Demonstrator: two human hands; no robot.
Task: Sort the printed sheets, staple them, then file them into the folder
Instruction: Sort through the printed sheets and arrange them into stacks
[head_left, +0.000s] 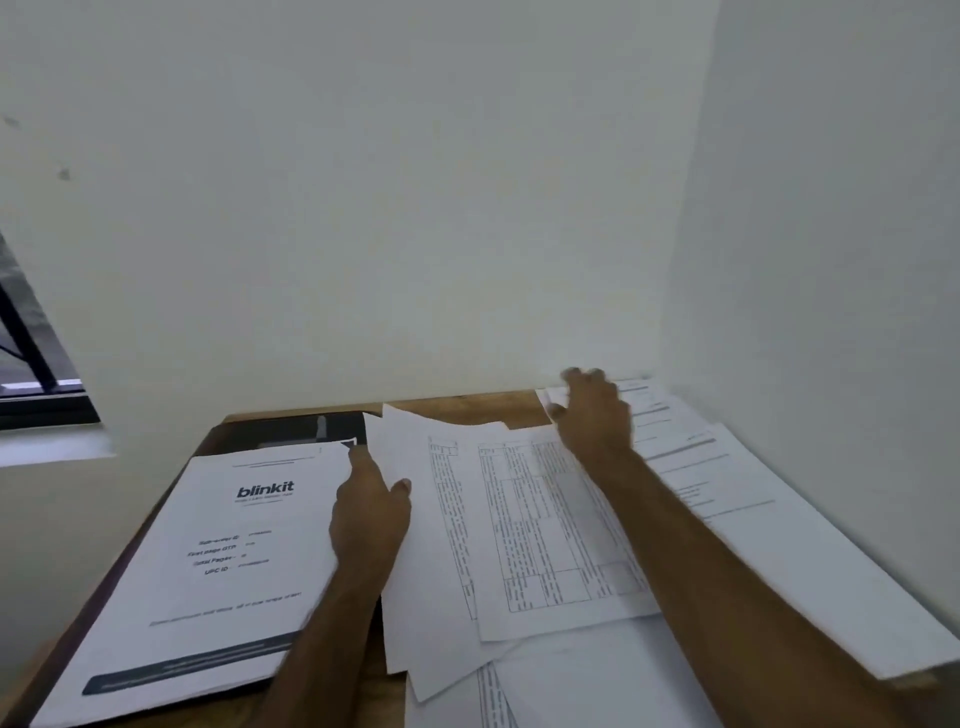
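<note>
— Two hands, where?
— Left hand (370, 512) pinched sheets (498, 525) right of the folder (291, 428); right hand (592, 410), fingers spread, pressed far papers (670, 431).
— Folder's contents?
— Only a cover page (228, 551) lay on it.

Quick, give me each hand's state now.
Left hand: pinches the edge of a loose sheet.
Right hand: open, reaching over the far papers, blurred.
</note>
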